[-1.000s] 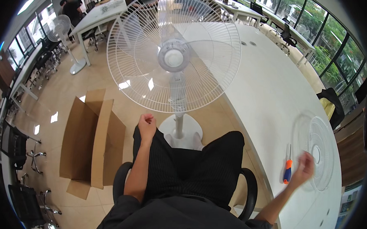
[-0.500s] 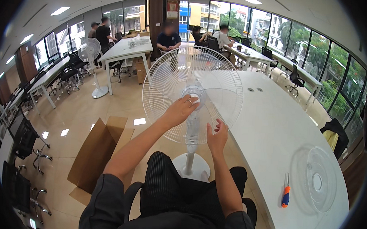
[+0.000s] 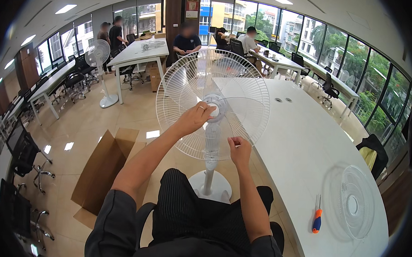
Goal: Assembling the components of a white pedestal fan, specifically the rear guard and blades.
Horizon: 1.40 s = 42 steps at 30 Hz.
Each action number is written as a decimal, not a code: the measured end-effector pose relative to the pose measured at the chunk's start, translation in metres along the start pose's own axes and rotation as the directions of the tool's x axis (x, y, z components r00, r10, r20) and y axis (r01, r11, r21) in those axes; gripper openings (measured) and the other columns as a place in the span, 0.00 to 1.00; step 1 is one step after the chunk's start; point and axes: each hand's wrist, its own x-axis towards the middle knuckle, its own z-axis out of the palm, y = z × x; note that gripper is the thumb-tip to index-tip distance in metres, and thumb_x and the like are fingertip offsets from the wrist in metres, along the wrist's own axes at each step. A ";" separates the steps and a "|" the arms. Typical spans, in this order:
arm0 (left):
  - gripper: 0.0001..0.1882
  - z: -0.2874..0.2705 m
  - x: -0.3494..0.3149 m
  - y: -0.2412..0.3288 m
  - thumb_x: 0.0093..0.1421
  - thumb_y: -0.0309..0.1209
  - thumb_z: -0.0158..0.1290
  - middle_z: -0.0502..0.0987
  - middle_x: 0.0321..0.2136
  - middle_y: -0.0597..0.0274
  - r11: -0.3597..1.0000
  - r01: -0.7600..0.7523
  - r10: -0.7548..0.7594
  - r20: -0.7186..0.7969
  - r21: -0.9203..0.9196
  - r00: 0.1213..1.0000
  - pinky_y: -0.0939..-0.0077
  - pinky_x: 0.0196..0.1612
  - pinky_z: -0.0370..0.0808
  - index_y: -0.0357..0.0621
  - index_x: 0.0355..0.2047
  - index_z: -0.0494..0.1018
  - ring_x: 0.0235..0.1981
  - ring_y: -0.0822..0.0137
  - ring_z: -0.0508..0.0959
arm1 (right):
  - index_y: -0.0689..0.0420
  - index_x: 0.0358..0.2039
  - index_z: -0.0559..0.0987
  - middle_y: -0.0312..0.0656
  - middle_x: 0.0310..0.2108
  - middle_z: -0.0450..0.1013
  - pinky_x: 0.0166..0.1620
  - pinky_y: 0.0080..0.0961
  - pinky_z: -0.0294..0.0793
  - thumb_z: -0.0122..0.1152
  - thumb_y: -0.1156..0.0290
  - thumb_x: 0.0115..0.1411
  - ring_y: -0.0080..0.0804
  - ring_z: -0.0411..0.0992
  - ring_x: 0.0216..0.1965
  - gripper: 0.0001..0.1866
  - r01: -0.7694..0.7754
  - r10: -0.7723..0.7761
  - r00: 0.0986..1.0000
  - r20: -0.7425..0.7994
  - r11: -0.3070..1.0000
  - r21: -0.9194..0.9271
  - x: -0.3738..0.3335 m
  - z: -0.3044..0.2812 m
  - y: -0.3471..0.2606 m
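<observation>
My left hand (image 3: 195, 121) grips the cap (image 3: 214, 111) at the centre of a fan (image 3: 212, 138).
The fan stands upright on the floor before my knees. My right hand (image 3: 240, 153) is near the fan's lower right, fingertips drawn narrowly together; I cannot tell whether they hold anything. On the table (image 3: 288, 146) to my right, a screwdriver (image 3: 317, 220) lies beside a clear guard (image 3: 353, 204).

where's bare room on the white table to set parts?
Middle of the white table, between the round fittings at the far end and the screwdriver and loose grille nearer. Crowded: around the latter two, and at the fan hub, with the left hand on it, right hand close by.
</observation>
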 end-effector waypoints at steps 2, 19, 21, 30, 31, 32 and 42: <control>0.22 0.001 0.000 0.003 0.54 0.28 0.61 0.71 0.35 0.52 1.000 0.030 -0.029 -0.029 0.008 0.999 0.66 0.39 0.78 0.35 0.49 0.71 0.36 0.55 0.76 | 0.63 0.28 0.82 0.46 0.23 0.78 0.31 0.29 0.73 0.66 0.68 0.56 0.34 0.76 0.24 0.10 -0.002 0.002 1.000 -0.005 1.000 0.008 0.000 0.002 0.000; 0.22 0.015 0.033 -0.015 0.56 0.48 0.54 0.65 0.07 0.60 0.871 -0.199 0.092 0.248 0.450 0.964 0.59 0.33 0.66 0.44 0.16 0.66 0.11 0.59 0.67 | 0.63 0.27 0.80 0.45 0.21 0.76 0.28 0.27 0.73 0.65 0.69 0.58 0.31 0.75 0.22 0.10 0.147 -0.147 0.988 0.053 0.989 -0.006 -0.004 0.010 0.014; 0.22 0.020 0.032 -0.016 0.56 0.47 0.54 0.64 0.06 0.60 0.864 -0.207 0.117 0.217 0.460 0.969 0.59 0.35 0.66 0.45 0.15 0.66 0.10 0.60 0.67 | 0.63 0.27 0.80 0.45 0.21 0.76 0.28 0.27 0.73 0.65 0.69 0.58 0.31 0.74 0.22 0.10 0.127 -0.127 0.991 0.035 0.992 -0.004 -0.005 0.013 0.016; 0.21 0.028 0.024 0.004 0.54 0.43 0.56 0.65 0.05 0.60 0.872 0.074 -0.097 0.024 0.483 0.995 0.60 0.36 0.66 0.47 0.13 0.64 0.08 0.61 0.67 | 0.63 0.27 0.80 0.47 0.23 0.77 0.30 0.31 0.73 0.65 0.68 0.57 0.38 0.75 0.24 0.10 0.055 -0.055 0.998 0.004 0.998 0.034 -0.009 0.015 0.012; 0.20 0.028 0.024 0.006 0.54 0.42 0.56 0.65 0.05 0.60 0.874 0.115 -0.125 -0.009 0.473 0.992 0.61 0.35 0.65 0.48 0.13 0.64 0.08 0.61 0.67 | 0.62 0.27 0.80 0.50 0.25 0.77 0.33 0.36 0.73 0.64 0.67 0.56 0.45 0.77 0.27 0.10 -0.004 0.002 0.999 0.034 0.999 0.053 -0.009 0.014 0.011; 0.20 0.029 0.023 0.007 0.54 0.42 0.56 0.65 0.05 0.60 0.873 0.117 -0.127 -0.010 0.473 0.992 0.61 0.35 0.65 0.48 0.13 0.64 0.08 0.61 0.67 | 0.62 0.27 0.80 0.50 0.25 0.77 0.33 0.36 0.73 0.64 0.67 0.56 0.45 0.77 0.27 0.10 0.024 -0.025 0.999 0.026 0.999 0.048 -0.009 0.014 0.011; 0.18 0.033 0.024 0.015 0.54 0.40 0.57 0.68 0.05 0.58 0.827 0.284 -0.244 -0.145 0.485 0.959 0.62 0.33 0.65 0.48 0.12 0.66 0.07 0.61 0.67 | 0.63 0.26 0.80 0.45 0.20 0.77 0.27 0.27 0.72 0.66 0.70 0.57 0.31 0.75 0.20 0.09 0.106 -0.105 0.994 -0.035 0.994 0.016 -0.007 0.019 0.013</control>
